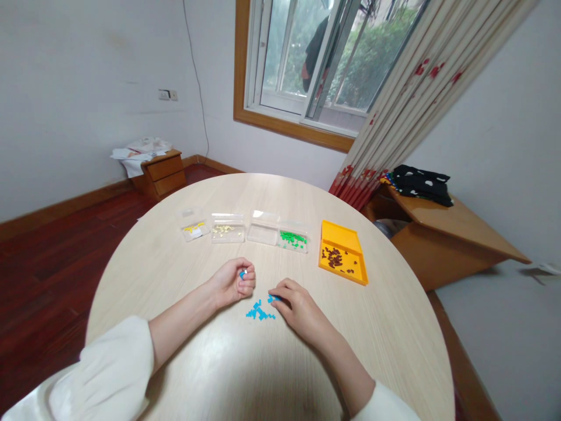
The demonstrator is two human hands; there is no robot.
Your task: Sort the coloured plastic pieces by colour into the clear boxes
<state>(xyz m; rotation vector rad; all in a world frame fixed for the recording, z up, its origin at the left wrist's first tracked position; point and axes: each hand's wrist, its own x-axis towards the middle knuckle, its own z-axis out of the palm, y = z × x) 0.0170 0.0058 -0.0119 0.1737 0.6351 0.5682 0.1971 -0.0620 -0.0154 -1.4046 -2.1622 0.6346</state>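
My left hand (235, 280) is turned palm up over the table, its fingers curled round small blue pieces; a bit of blue shows between them, and how many it holds is hidden. Beside a loose pile of small flat blue pieces (258, 312), my right hand (298, 304) has thumb and forefinger closed at a blue piece (272, 298). The pile lies directly on the table between and just below both hands.
Across the round wooden table (184, 351) stand clear boxes with yellow (193, 228), cream (227, 231) and green pieces (293, 238), plus one clear box (262, 234) without visible pieces. An orange box (364, 275) with brown pieces lies right. A person (313, 55) is outside the window.
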